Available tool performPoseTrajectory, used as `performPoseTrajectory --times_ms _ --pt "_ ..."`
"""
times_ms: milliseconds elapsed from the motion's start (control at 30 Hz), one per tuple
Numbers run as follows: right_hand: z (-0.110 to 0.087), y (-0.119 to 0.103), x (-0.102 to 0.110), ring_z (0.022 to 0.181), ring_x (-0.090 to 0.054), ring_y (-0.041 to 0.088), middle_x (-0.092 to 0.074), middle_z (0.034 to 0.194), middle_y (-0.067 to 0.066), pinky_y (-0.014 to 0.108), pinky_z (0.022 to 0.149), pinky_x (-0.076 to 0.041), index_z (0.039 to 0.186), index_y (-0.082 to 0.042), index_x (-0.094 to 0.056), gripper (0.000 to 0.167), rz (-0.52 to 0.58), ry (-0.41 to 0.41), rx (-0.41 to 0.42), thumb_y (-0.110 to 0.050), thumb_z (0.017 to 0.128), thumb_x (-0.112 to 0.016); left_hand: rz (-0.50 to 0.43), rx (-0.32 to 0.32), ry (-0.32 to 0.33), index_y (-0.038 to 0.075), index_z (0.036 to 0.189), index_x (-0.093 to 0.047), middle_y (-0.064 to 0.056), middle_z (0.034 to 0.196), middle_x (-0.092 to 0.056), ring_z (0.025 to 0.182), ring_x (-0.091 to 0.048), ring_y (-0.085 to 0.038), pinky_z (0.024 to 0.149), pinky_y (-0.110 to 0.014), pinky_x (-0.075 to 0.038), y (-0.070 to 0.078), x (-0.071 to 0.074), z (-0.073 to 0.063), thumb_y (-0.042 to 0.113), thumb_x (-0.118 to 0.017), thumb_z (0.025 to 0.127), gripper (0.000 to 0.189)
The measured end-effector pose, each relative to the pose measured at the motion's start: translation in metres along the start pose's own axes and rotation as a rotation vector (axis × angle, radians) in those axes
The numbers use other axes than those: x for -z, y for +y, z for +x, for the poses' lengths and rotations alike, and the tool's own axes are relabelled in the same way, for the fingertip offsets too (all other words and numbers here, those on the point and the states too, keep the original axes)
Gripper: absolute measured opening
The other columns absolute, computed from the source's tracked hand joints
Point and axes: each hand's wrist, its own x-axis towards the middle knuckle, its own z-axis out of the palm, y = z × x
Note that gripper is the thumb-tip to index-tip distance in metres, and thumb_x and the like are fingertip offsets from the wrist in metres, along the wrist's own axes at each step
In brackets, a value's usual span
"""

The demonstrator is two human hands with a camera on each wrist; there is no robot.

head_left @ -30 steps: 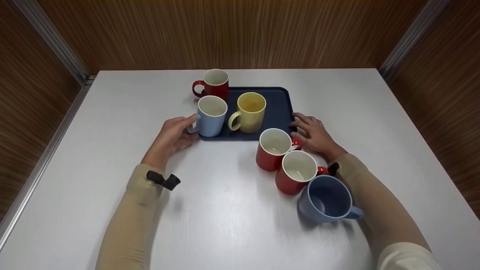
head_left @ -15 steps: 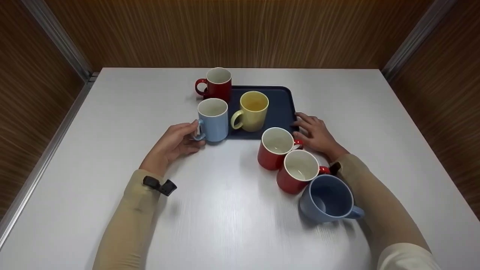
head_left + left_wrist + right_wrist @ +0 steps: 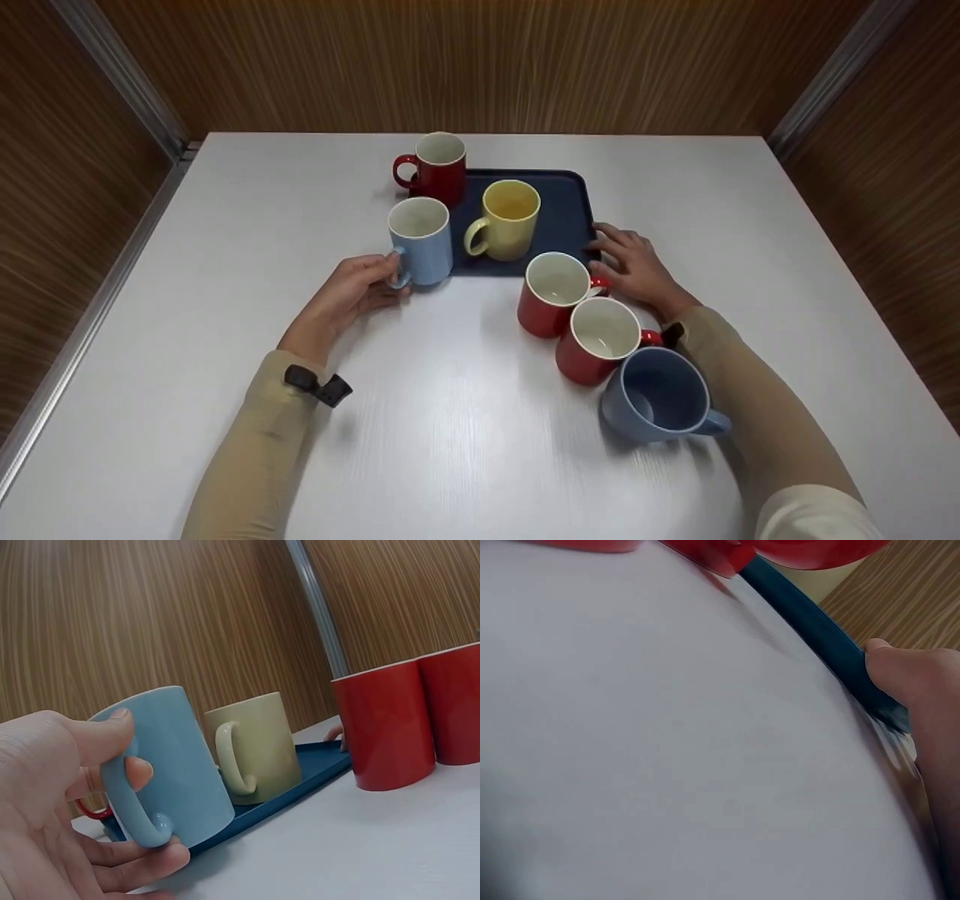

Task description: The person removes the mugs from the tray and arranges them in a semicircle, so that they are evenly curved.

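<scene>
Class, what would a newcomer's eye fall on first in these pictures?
Probably the pale blue mug, its handle held by the left hand at the near left corner of the tray. Next, perhaps, the yellow mug on it. Then two red mugs and a darker blue mug, in a diagonal row on the table.

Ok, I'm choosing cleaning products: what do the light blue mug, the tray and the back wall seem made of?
Light blue mug: probably glazed ceramic; smooth, with a small highlight on its handle.
Tray: likely plastic, perhaps coated metal; fairly matte, even dark blue with few reflections.
Back wall: wood or wood-look laminate, unclear which; low sheen, streaked brown grain.
</scene>
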Motion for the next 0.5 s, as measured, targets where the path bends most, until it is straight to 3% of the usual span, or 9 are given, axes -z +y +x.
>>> performPoseTrajectory --times_ms 233,500 --pt "0.000 0.002 -0.001 0.128 -0.030 0.032 -0.031 0.148 0.003 0.057 0.102 -0.018 0.124 -0.020 -0.057 0.039 -0.009 0.005 0.028 -0.041 0.091 -0.054 0.020 0.037 -0.003 0.007 0.070 -0.056 -0.013 0.086 -0.066 0.086 -0.063 -0.030 0.073 -0.040 -0.049 -0.002 -0.006 -0.007 0.040 -0.065 0.085 0.037" --pt "0.000 0.001 -0.002 0.127 -0.031 0.032 -0.031 0.148 0.004 0.056 0.102 -0.018 0.124 -0.019 -0.057 0.040 -0.015 0.001 0.026 -0.041 0.091 -0.053 -0.001 0.028 -0.061 0.008 0.070 -0.057 -0.013 0.084 -0.067 0.084 -0.063 -0.030 0.073 -0.042 -0.049 -0.005 -0.012 -0.011 0.040 -0.064 0.085 0.036"
